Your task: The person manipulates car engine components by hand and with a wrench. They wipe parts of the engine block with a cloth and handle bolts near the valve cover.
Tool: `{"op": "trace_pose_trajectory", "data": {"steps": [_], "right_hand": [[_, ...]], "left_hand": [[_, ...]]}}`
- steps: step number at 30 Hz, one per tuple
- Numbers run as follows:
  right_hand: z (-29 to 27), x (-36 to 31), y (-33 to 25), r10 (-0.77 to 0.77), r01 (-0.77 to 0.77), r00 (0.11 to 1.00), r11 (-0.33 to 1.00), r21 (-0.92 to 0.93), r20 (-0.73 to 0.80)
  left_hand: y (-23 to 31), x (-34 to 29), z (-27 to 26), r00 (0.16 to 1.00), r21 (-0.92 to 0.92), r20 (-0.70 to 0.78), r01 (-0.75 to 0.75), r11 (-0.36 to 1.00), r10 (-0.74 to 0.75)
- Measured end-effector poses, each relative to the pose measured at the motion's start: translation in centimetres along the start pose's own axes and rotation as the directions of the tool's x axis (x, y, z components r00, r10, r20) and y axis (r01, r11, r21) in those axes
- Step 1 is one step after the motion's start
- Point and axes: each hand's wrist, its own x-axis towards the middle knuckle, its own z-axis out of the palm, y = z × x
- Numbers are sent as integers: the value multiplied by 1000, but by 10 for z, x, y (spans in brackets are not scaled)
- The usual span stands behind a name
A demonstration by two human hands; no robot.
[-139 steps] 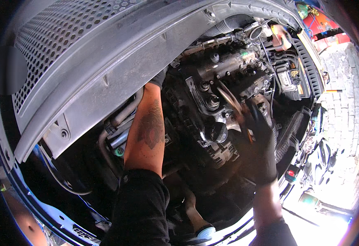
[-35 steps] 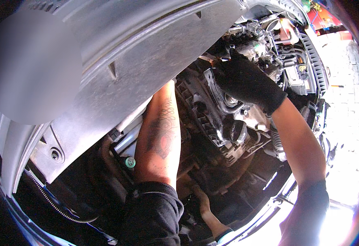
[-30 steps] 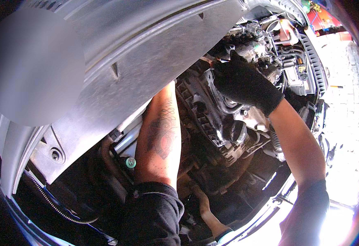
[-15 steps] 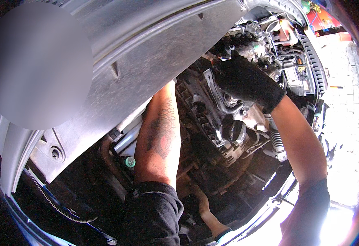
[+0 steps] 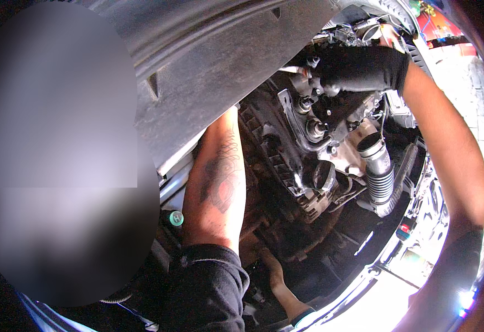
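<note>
My left forearm [image 5: 220, 182], tattooed and in a rolled dark sleeve, reaches up under the edge of a grey panel [image 5: 197, 94], which hides the hand. In a black glove, my right hand [image 5: 358, 69] lies over the upper part of a car engine. Its fingers merge with the dark parts there, so what they touch or hold cannot be made out. Below the glove are a bent black pipe [image 5: 289, 119] and a round metal fitting [image 5: 315, 129]. Nearer stands a corrugated hose [image 5: 379, 180] with an open upper end.
Beside my left forearm is a green round cap [image 5: 175, 218]. A tan, bent, arm-like shape [image 5: 278, 285] crosses the dark lower bay; whether it is a co-worker's arm is unclear. The car's bright front edge [image 5: 374, 271] curves along the right. Blurred patches cover the left.
My right hand has moved up and to the right, baring the pipe, fittings and the corrugated hose's open end. My left forearm stays nearly in place.
</note>
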Motion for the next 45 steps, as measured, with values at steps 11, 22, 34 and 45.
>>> {"op": "trace_pose_trajectory", "data": {"steps": [11,22,34,45], "right_hand": [[-36,15,2,-351,366,931,900,-236,104],[-31,35,15,-380,402,916,868,-291,130],[-34,30,14,-425,396,905,819,-415,25],[-46,-6,-32,46,-34,999,920,-392,21]], "left_hand": [[-3,-2,9,988,129,156,-43,991,23],[-19,-9,19,994,172,107,-53,984,35],[4,0,2,981,184,182,-103,977,69],[-5,5,-4,986,153,158,-79,985,55]]}}
